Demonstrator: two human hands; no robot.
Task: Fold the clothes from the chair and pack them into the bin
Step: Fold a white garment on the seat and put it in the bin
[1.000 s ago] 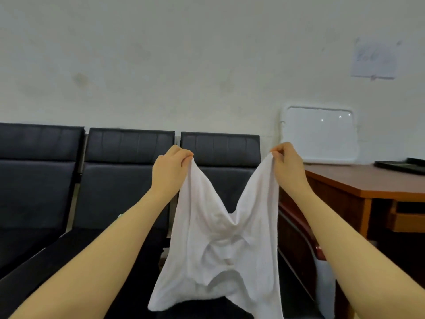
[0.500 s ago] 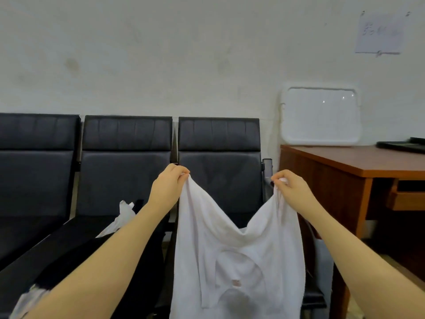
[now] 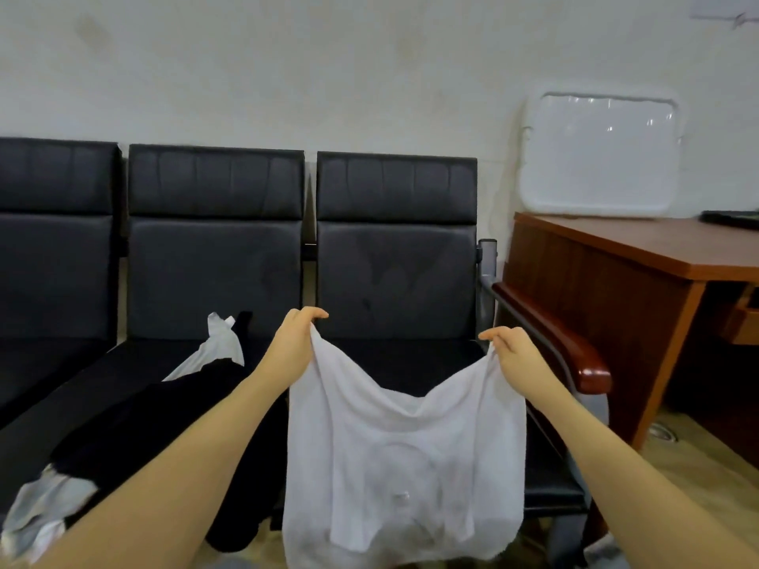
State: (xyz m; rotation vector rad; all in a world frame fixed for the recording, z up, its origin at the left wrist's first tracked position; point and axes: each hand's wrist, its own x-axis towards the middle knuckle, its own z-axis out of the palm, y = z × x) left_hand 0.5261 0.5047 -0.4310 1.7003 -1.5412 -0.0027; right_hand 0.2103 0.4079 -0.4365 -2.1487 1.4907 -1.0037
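1. On the middle seat (image 3: 135, 363) of the black bench, from its back edge to its front left corner: a heap of unfolded clothes. Dark garment (image 3: 164, 429) sprawled along the seat and drooping over the front edge; pale garment (image 3: 217, 351) showing at the back; another pale, grey-and-white piece (image 3: 41, 511) hanging at the front left corner. Judged untouched; all still to be folded.
2. Left hand (image 3: 293, 342): fingers and thumb pinched on one top corner of the white shirt, raised above the gap between the middle and right seats.
3. White shirt (image 3: 402, 457): held up in the air by its two top corners, top edge sagging between the hands, body hanging flat and open in front of the right seat (image 3: 410, 363). No fold in it yet. Its lower hem drops past the front edge of the seat; whether it touches anything below cannot be told.
4. Right hand (image 3: 513, 353): fingers pinched on the other top corner of the shirt, near the bench's red-brown armrest (image 3: 558, 342).
5. Wooden desk (image 3: 657, 248) at far right, a white tray (image 3: 599, 154) leaning on the wall at its back edge.
6. Bin: not in view, so its contents cannot be told.
7. Progress, as judged: early. One shirt is taken up and spread for folding; the folding, the packing and the rest of the heap all remain.
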